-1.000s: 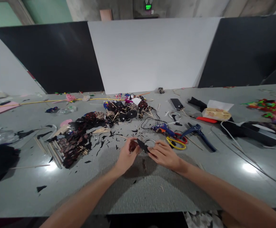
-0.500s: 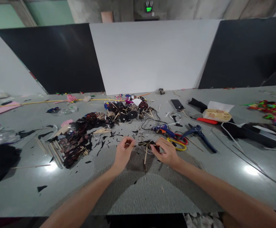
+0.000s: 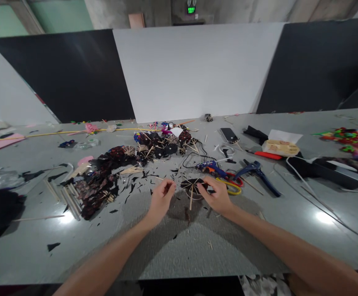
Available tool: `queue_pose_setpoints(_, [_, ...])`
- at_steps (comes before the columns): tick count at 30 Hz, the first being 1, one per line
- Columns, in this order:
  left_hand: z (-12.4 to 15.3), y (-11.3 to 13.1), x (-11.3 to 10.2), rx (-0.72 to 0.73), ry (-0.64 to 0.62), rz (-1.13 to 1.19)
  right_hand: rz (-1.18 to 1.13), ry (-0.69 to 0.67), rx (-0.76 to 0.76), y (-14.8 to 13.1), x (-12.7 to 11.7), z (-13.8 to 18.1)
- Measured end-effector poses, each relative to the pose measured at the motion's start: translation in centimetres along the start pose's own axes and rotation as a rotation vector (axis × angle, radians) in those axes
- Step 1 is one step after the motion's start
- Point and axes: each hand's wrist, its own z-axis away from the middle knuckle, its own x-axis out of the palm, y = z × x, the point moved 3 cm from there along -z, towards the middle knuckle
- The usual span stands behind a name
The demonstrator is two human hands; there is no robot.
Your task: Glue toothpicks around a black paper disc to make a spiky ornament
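A small black paper umbrella point(image 3: 191, 186) with thin wooden ribs and a wooden stick handle is spread open above the grey table point(image 3: 179, 246). My right hand point(image 3: 216, 195) pinches its right rim, with the stick pointing toward me. My left hand point(image 3: 161, 199) hovers just left of the umbrella with its fingertips pinched together; anything between them is too small to name. Black paper scraps point(image 3: 135, 181) lie scattered around both hands.
A heap of dark paper umbrellas point(image 3: 105, 181) and wooden sticks point(image 3: 69, 195) lies to the left. Right of my hands are a blue glue gun point(image 3: 211, 167), yellow-handled scissors point(image 3: 230, 186), blue cutters point(image 3: 257, 172), a phone point(image 3: 229, 135) and cables. Black and white panels stand behind the table.
The black piece that both hands held folded has opened into a round umbrella. My left hand has let go and drawn slightly left; my right hand keeps the rim.
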Motion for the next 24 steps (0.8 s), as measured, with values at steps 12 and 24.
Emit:
queue_pose_setpoints(12, [0.2,-0.1,0.4,0.035,-0.024,-0.131,-0.003,-0.049,0.097,0.4,0.1,0.1])
queue_pose_setpoints(24, [1.2,1.6,1.1,0.571,-0.155,-0.481,-0.073,-0.048,0.233,0.6,0.1,0.1])
